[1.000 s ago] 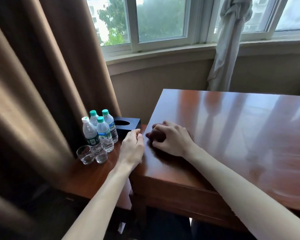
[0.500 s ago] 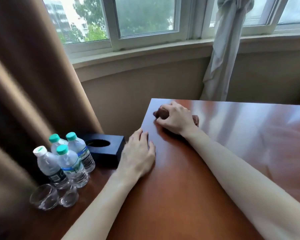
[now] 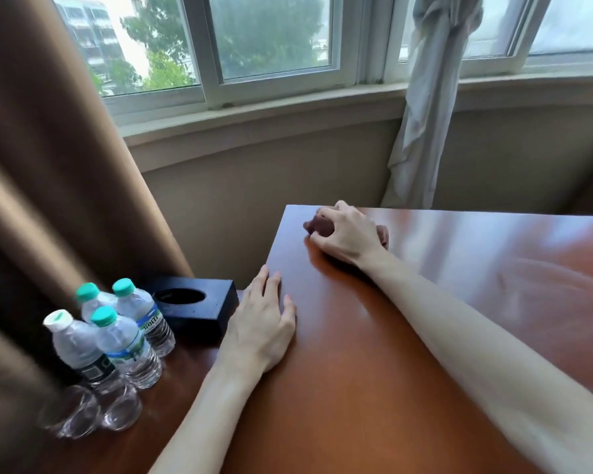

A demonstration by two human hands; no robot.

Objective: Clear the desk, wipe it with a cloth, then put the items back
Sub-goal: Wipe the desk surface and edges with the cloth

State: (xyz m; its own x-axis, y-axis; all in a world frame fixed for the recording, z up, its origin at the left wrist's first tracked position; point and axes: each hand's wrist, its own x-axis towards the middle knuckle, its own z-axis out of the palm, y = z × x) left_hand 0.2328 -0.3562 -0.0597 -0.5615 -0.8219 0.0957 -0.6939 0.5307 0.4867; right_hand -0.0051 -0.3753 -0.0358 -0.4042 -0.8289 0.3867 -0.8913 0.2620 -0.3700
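My right hand [image 3: 348, 234] grips a dark brown cloth [image 3: 317, 225], bunched under the fingers, at the far left corner of the glossy wooden desk [image 3: 425, 336]. My left hand [image 3: 261, 323] lies flat with straight fingers on the desk's left edge. On the lower side table [image 3: 172, 398] to the left stand several water bottles [image 3: 117, 333] with green and white caps, two clear glasses [image 3: 93, 412] in front of them, and a black tissue box [image 3: 194, 306] just left of my left hand.
A brown curtain [image 3: 48, 165] hangs at the left behind the bottles. A tied white sheer curtain [image 3: 428, 107] hangs beyond the desk's far edge. The window sill [image 3: 288, 111] and a beige wall run behind the desk.
My right hand has pushed the cloth away from me along the left side to the far corner. My left hand moved from the desk's side edge to lie flat on top.
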